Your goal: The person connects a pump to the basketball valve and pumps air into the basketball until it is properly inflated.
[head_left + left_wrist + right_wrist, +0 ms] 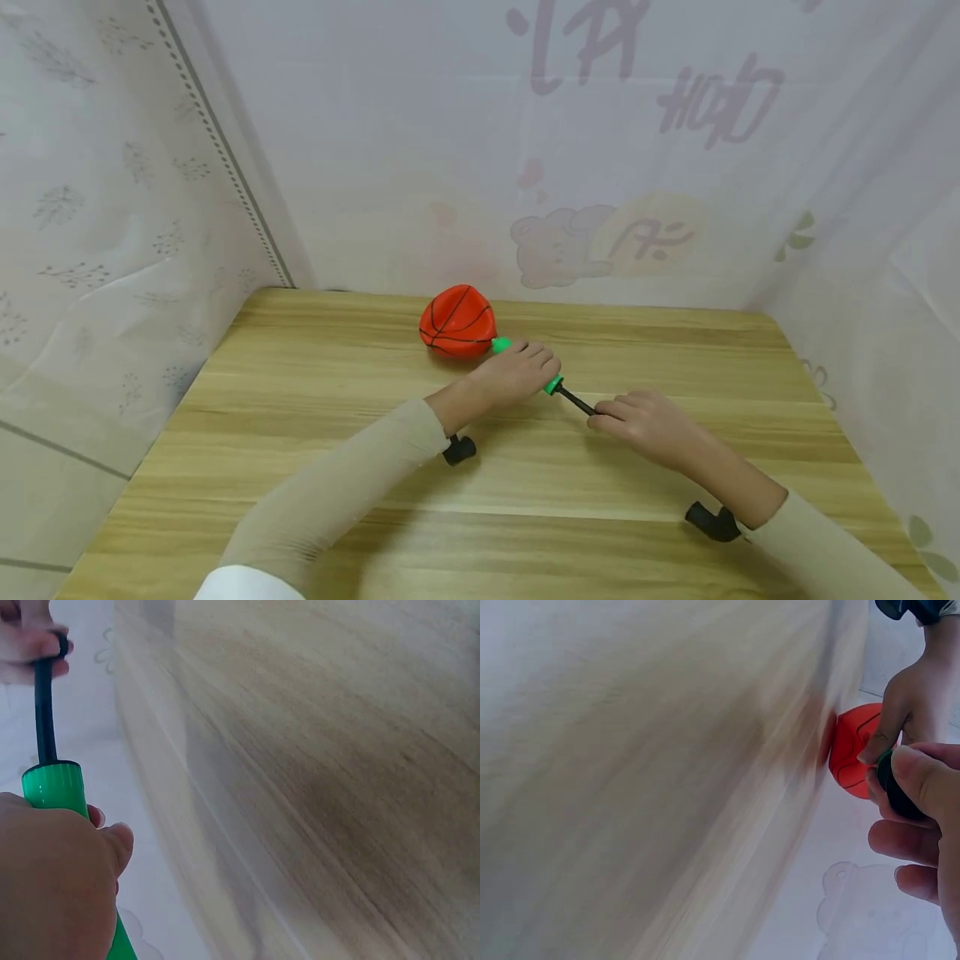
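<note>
A red toy basketball (pixel 457 322) with black lines lies near the back of the table, its side dented inward. The green nozzle end of a hand pump (pixel 552 385) meets the ball's right side. My left hand (pixel 517 372) grips the pump's green barrel, which also shows in the left wrist view. Past the barrel a black rod (pixel 45 712) sticks out. My right hand (pixel 645 425) holds the black handle (pixel 901 791) at the rod's far end, thumb against it in the right wrist view. How the nozzle sits in the ball is hidden.
The wooden table (pixel 300 467) ends at a pale printed curtain (pixel 420 167) behind the ball. More curtain hangs along the left and right sides. Black wrist mounts (pixel 459 451) jut out beneath both forearms.
</note>
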Demonstrator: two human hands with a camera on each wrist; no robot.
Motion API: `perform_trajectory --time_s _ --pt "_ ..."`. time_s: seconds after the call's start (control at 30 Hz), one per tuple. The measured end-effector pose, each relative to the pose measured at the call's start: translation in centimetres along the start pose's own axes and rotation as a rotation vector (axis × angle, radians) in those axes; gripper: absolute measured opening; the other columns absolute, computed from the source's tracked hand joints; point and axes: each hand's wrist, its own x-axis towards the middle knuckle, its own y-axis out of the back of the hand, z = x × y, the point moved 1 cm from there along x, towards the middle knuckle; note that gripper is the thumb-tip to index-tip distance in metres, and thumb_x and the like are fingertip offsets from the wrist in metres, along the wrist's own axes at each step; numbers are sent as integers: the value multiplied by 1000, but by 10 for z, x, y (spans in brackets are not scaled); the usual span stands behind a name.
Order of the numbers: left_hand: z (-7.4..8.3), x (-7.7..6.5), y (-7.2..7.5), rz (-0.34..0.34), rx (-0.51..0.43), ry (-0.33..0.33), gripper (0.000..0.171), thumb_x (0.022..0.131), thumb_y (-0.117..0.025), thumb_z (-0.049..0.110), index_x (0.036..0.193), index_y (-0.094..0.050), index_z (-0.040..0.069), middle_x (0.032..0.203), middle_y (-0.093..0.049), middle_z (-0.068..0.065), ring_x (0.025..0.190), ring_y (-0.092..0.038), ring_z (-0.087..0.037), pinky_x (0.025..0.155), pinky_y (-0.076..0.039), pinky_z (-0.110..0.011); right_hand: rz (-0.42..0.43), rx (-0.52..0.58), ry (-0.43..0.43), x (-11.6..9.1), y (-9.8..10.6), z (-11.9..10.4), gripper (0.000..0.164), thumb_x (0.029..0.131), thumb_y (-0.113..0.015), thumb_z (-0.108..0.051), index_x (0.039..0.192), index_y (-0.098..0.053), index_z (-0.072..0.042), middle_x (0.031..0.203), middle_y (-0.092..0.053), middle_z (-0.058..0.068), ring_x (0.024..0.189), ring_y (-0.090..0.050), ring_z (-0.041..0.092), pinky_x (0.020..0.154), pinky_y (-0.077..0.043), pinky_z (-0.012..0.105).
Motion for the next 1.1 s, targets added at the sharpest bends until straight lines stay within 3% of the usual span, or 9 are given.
perform_trajectory --time_s 0.53,0.83,1.0,1.1 --pt "-3 -1 -1 9 -14 -12 15 105 -51 8 120 -51 12 113 -54 2 108 -48 -15 95 -41 -31 0 -17 -21 -31 23 -13 49 113 -26 -17 94 -70 -10 89 -69 2 68 -64 14 60 -55 26" --pt "5 0 -6 28 47 -11 16 106 -50 13 122 -52 12 112 -56 2 106 -49 -17 95 -42 -32 -23 -10 -1 -13 14 -9 48 113 -25 -19 96 -69 -10 89 -67 1 63 -57 11 55 -48 21" --pt "6 0 -4 30 35 1 15 107 -48 15 122 -52 13 114 -56 2 109 -50 -16 96 -42 -32 -35 -3 15 3 3 0 49 113 -23 -18 96 -68 -9 88 -66 1 63 -56 11 54 -46 20" --pt "6 0 -4 26 24 6 14 108 -49 16 121 -52 13 115 -56 2 109 -50 -16 96 -42 -32 -39 -3 23 11 -2 5 39 112 -33 -13 97 -69 -8 89 -67 2 64 -57 12 55 -47 20"
